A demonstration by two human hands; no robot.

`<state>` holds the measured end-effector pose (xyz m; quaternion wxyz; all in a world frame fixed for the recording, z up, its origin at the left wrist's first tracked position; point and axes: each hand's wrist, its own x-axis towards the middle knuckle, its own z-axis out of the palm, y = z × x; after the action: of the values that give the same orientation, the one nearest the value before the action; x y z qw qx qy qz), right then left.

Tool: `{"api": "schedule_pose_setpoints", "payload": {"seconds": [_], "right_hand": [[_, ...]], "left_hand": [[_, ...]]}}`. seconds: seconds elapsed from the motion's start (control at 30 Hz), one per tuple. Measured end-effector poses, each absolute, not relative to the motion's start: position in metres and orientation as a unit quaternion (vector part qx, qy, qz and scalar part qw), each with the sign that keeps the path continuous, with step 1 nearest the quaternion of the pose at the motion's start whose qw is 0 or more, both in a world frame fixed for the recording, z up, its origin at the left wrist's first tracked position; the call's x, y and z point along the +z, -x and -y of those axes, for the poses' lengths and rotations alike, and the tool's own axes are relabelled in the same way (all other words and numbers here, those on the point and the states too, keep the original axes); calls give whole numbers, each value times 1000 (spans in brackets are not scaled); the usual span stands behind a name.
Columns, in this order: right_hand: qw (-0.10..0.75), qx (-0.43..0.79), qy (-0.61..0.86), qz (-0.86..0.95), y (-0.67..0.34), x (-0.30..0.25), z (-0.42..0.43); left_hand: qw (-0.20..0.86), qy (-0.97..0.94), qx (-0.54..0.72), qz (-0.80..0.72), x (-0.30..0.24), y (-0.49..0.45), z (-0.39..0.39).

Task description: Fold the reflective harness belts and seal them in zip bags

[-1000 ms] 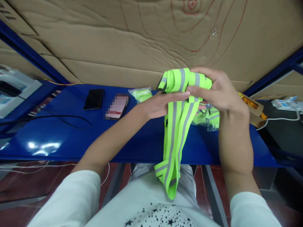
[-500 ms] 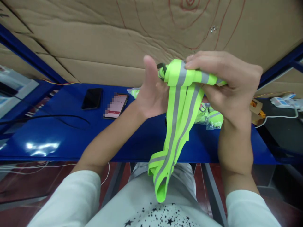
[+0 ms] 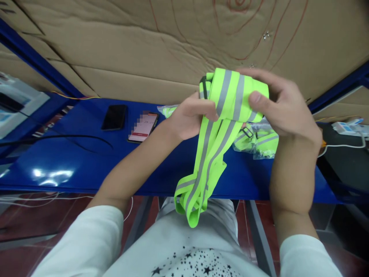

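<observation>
A neon yellow-green reflective strap [image 3: 239, 94] with grey stripes is folded into a flat bundle between my two hands, above the table. My left hand [image 3: 194, 115] grips the bundle's left end, thumb across its lower front, beside a black buckle [image 3: 204, 87]. On the other end my right hand [image 3: 284, 102] is closed, thumb on the front face and fingers hidden behind. Loose lengths of the strap hang from the bundle in long loops to below the table edge, in front of my shirt.
Clear plastic bags with similar yellow-green straps [image 3: 265, 144] lie behind my hands on the blue table [image 3: 72, 161]. To the left are a black phone [image 3: 114, 117] and a phone with a lit screen [image 3: 143, 127]. A cardboard panel [image 3: 129, 50] stands at the back.
My left hand has closed from open fingers onto the bundle. The bundle has turned its broad face toward me, and my right thumb now presses on its front.
</observation>
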<state>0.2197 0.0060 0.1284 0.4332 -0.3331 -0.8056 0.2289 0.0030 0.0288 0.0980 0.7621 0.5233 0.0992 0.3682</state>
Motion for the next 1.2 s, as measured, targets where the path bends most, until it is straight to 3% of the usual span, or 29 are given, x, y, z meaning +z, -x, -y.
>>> {"api": "schedule_pose_setpoints", "payload": {"seconds": [0.1, 0.23, 0.33, 0.57, 0.9, 1.07, 1.2], "right_hand": [[396, 248, 365, 805, -217, 125, -9], [379, 179, 384, 823, -208, 128, -2], [414, 116, 381, 819, -202, 132, 6], [502, 96, 325, 796, -203, 138, 23], [391, -28, 289, 873, -217, 131, -1], [296, 111, 281, 906, -229, 127, -13], [432, 200, 316, 821, -225, 117, -24]], "left_hand": [[752, -515, 388, -135, 98, -6, -30], [767, -493, 387, -138, 92, -8, -40], [777, -492, 374, -115, 85, -8, -47], [778, -544, 305, -75, 65, -18, -43], [825, -470, 310, -48, 73, -11, -47], [811, -445, 356, -136, 70, -20, -52], [786, -455, 389, -152, 64, -19, -57]]}}
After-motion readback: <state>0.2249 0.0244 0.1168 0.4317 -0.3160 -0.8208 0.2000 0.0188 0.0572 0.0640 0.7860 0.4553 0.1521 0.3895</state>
